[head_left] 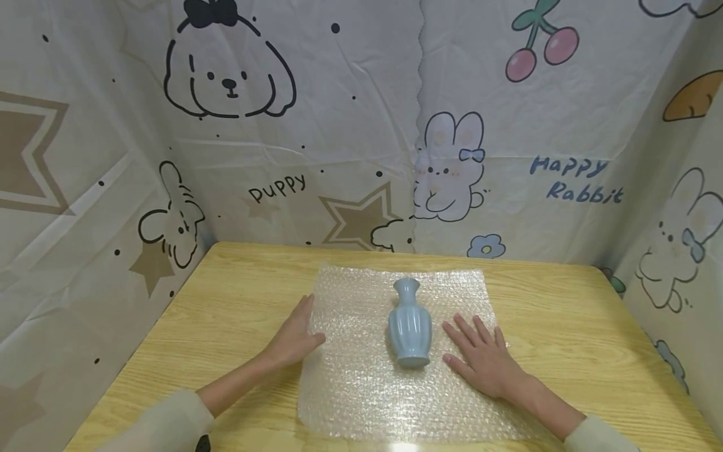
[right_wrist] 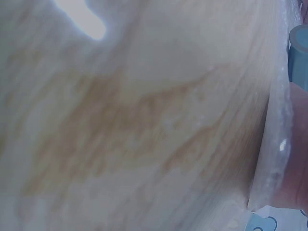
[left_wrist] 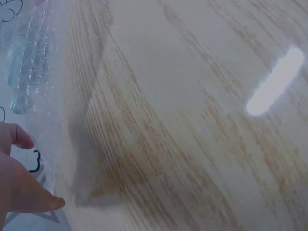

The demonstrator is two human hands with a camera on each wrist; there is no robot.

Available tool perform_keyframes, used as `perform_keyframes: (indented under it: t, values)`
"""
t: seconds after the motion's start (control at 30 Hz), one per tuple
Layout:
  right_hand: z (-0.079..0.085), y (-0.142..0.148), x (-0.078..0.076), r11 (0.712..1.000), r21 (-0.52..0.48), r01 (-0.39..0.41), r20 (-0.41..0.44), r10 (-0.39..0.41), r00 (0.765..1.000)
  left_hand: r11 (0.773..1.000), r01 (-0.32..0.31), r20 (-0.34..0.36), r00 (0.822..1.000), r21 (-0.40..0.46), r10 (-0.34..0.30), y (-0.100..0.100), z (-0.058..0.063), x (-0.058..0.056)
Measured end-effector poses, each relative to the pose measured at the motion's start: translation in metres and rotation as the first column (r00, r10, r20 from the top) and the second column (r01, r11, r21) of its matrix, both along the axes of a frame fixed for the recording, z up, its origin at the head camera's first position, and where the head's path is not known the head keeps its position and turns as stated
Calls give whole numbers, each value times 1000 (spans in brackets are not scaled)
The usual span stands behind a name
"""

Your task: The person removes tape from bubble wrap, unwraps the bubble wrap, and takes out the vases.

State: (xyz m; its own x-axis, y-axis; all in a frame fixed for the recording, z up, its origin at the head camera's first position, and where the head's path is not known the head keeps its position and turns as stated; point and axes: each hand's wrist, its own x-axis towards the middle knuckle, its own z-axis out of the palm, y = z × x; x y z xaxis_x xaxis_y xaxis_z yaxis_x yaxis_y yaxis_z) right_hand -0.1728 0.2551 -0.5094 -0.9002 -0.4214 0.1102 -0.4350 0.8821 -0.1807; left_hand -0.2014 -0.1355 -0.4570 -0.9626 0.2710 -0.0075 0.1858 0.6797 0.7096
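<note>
A pale blue vase (head_left: pixel 410 326) with fluted sides and a flared neck lies on a sheet of clear bubble wrap (head_left: pixel 361 402), its neck toward the back wall. At the sheet's left edge is my left hand (head_left: pixel 294 336), thumb apart from the fingers and reaching over the wrap. In the left wrist view, the thumb and a finger of that hand (left_wrist: pixel 21 178) stand apart beside the wrap (left_wrist: pixel 41 72), and the vase shows bluish through it. My right hand (head_left: pixel 486 358) rests on the wrap right of the vase, fingers spread. The right wrist view catches part of the vase (right_wrist: pixel 299 57) beyond the wrap's edge.
The sheet lies on a yellow wood-grain table (head_left: pixel 237 295). Behind and at both sides hangs a pale cloth (head_left: pixel 350 125) printed with cartoon animals and stars. A small dark object (head_left: pixel 203 444) shows at the bottom edge, by the left sleeve.
</note>
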Motion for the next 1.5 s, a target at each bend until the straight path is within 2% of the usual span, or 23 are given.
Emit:
perform_keyframes:
  t: [0.13, 0.4, 0.57, 0.87, 1.27, 1.5]
  values:
    - [1, -1, -1, 1000, -1, -5, -8, 5, 1000, 996, 23, -106, 994, -86, -32, 1, 2, -1]
    - [0, -1, -1, 1000, -12, -12, -47, 11, 999, 966, -34, -255, 966, -254, -33, 17, 9, -4]
    - [0, -1, -1, 1000, -10, -7, -35, 6, 999, 947, -54, -317, 947, -316, -51, 31, 16, -8]
    - [-1, 0, -1, 1000, -7, -2, -22, 1, 1000, 918, -9, -301, 946, -395, -120, 56, 24, -11]
    - [-2, -1, -1, 1000, -3, 3, -2, -3, 1000, 911, 60, -264, 947, -409, -180, 87, 25, -9]
    - [-1, -1, 0, 1000, -11, -1, -34, 1, 999, 902, 83, -274, 937, -424, -216, 102, 25, -8]
